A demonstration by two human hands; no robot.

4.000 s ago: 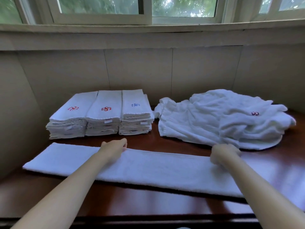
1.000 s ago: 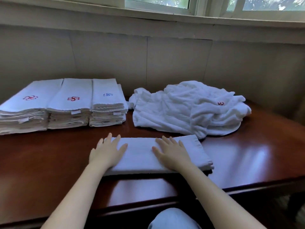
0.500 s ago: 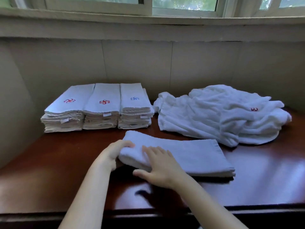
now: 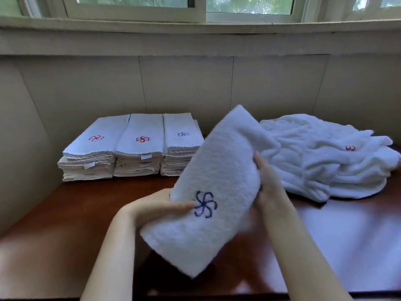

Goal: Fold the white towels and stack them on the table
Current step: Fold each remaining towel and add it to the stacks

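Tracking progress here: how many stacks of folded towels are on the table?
3, side by side at the back left: the left stack and middle stack, red emblems, and the right stack, blue emblem, partly behind the held towel.

There are three stacks of folded towels (image 4: 86,158) (image 4: 138,154) (image 4: 180,148), one separate folded towel (image 4: 217,170), one rumpled heap (image 4: 325,157), two hands (image 4: 156,208) (image 4: 268,185), one table (image 4: 65,213).

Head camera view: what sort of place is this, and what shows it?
Probably a hotel or spa linen room: three stacks of folded towels with stitched logos, a heap of unfolded towels, on a wooden table.
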